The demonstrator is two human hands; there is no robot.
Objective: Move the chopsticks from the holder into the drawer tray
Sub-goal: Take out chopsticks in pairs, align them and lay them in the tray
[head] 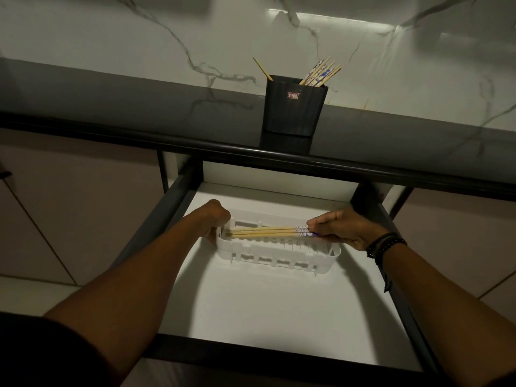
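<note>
Right hand pinches three pale bamboo chopsticks low over the white slotted plastic tray in the open drawer. Left hand grips the tray's end. Plenty more wait in the black square holder.

white tray — black holder — marbled wall

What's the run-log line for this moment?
stage: placing | right hand: pinches chopsticks over tray | left hand: holds tray end | holder: other chopsticks inside
</note>
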